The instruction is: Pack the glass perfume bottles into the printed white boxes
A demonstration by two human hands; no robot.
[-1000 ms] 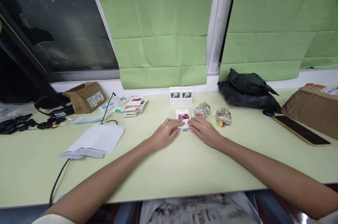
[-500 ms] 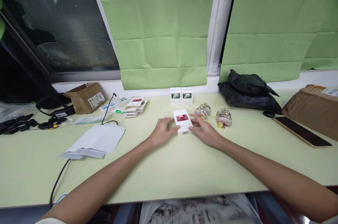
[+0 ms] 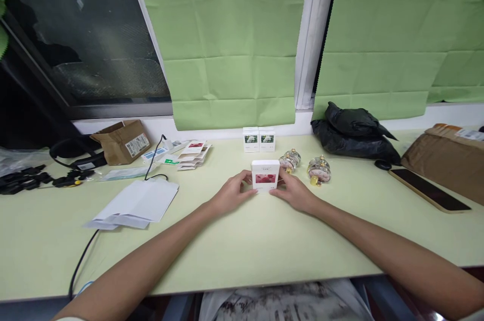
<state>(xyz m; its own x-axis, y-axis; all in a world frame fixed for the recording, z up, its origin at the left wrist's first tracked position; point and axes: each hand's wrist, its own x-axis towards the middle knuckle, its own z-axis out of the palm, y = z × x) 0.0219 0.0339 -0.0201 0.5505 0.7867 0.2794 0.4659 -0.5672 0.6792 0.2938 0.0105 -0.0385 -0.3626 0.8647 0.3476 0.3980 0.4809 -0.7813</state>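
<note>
A person at a pale green desk [image 3: 234, 253] steadies a white carton with a red flower picture [image 3: 265, 179] upright between two bare hands, near the middle of the work surface. The left hand [image 3: 233, 191] and right hand [image 3: 297, 192] grasp its opposite sides, thumbs low at the front, other fingers curled toward the back. Whether its base fully meets the desk cannot be made out.

By the look of it, the carton is fully shaped, its top closed; its contents, if any, are hidden. Two white-flower cartons [image 3: 251, 140] stand closed, side by side, near the wall, apparently finished. To the left, a pile of flat printed cards [image 3: 193, 155], perhaps unfolded cartons, lies unworked; overlap prevents a count.

The tally: one carton held, two behind it, and at least two ornate glass jars [image 3: 318, 171] just to the right, the nearer to the hands partly masking whatever stands with it. Farther out are one phone [image 3: 429, 189], one black plastic bundle [image 3: 355, 134], one open cardboard box [image 3: 123, 144], one brown parcel [image 3: 444, 159] and white paper [image 3: 136, 201], its sheets uncountable.
</note>
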